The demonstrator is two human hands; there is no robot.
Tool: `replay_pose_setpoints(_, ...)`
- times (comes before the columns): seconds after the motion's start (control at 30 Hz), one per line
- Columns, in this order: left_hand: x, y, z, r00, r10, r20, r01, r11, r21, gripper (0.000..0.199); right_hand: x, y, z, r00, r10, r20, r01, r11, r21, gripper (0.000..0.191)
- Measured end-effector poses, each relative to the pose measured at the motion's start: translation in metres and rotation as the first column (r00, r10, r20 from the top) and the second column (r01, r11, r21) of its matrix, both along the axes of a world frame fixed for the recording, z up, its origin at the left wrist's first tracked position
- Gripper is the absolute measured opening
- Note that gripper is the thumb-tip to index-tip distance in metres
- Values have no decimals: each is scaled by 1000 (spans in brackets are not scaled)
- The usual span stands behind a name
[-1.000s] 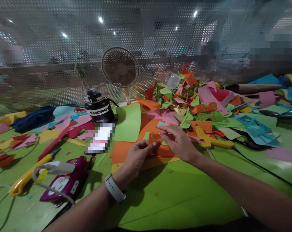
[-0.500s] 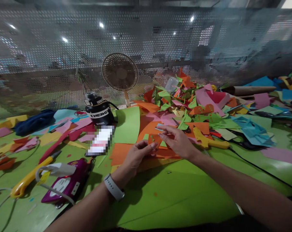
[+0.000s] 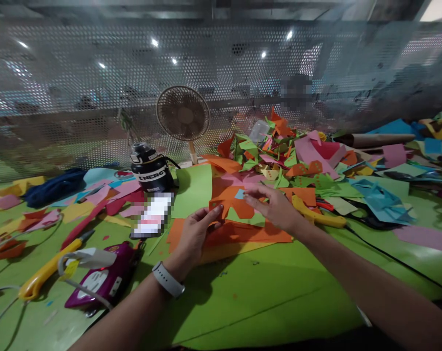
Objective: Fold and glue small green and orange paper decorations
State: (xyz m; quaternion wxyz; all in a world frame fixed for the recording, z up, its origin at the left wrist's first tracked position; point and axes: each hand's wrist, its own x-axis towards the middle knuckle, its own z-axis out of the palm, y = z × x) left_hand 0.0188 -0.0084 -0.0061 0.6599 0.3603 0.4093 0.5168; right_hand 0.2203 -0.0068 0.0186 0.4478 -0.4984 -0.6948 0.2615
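Note:
My left hand [image 3: 200,229], with a white watch on its wrist, pinches the left end of an orange paper cutout [image 3: 239,208] with notched edges. To its right, my right hand [image 3: 270,204] holds a small light-blue paper piece [image 3: 240,194] between its fingertips, just over the top edge of the cutout. Beneath both hands lie orange sheets [image 3: 246,233] on top of a yellow one. A light-green sheet [image 3: 193,190] rests behind my left hand.
A black bottle [image 3: 150,168], a phone [image 3: 153,215] and a small fan [image 3: 183,114] stand or lie at the back left. Purple power strip [image 3: 100,278] and yellow glue gun [image 3: 41,275] are at left, another yellow glue gun [image 3: 319,216] at right. Paper scraps [image 3: 279,146] are heaped behind.
The orange cutout has turned and now shows spread out flat between the hands. My left hand has shifted slightly left. The blue piece now faces the camera more fully.

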Motion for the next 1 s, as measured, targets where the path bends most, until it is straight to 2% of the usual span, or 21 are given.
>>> replay_pose_setpoints(0.1, 0, -1, 2, 998, 8, 61, -7, 1000, -13, 27, 0, 2, -2, 998, 68, -6, -69, 994, -82, 21)
replay_pose_setpoints(0.23, 7, -5, 0, 985, -42, 166, 58, 994, -91, 32, -3, 2, -6, 997, 39, -61, -40, 999, -20, 24)
replay_pose_setpoints(0.3, 11, -7, -3, 984, -115, 139, 133, 983, -128, 34, -4, 2, -7, 993, 47, -107, -50, 999, -21, 24)
replay_pose_setpoints(0.4, 15, -10, -8, 980, -172, 95, 181, 979, -97, 29, -6, 1, -9, 988, 70, -141, -78, 995, -55, 21)
replay_pose_setpoints(0.57, 17, -13, -9, 991, -127, 43, 130, 987, -94, 26, -11, -1, -15, 991, 99, -87, -109, 988, -112, 21)
replay_pose_setpoints(0.63, 18, -13, -8, 995, -103, 16, 104, 988, -113, 26, -10, -1, -11, 992, 101, -73, -110, 986, -128, 21)
replay_pose_setpoints(0.73, 16, -11, -8, 997, -62, 45, 67, 991, -120, 25, 1, -4, 9, 989, 31, -144, -43, 996, -83, 25)
replay_pose_setpoints(0.83, 14, -8, -11, 993, -65, 101, 74, 994, -86, 26, 26, -11, 44, 961, -82, -265, 96, 995, 40, 27)
replay_pose_setpoints(0.9, 13, -8, -12, 991, -82, 107, 91, 992, -83, 28, 49, -20, 65, 929, -147, -340, 202, 970, 133, 22)
replay_pose_setpoints(0.93, 13, -8, -12, 991, -84, 105, 94, 991, -91, 30, 63, -26, 72, 927, -170, -333, 235, 958, 164, 19)
replay_pose_setpoints(1.0, 13, -8, -11, 992, -77, 100, 89, 989, -122, 30, 91, -37, 75, 938, -260, -229, 295, 946, 133, 15)
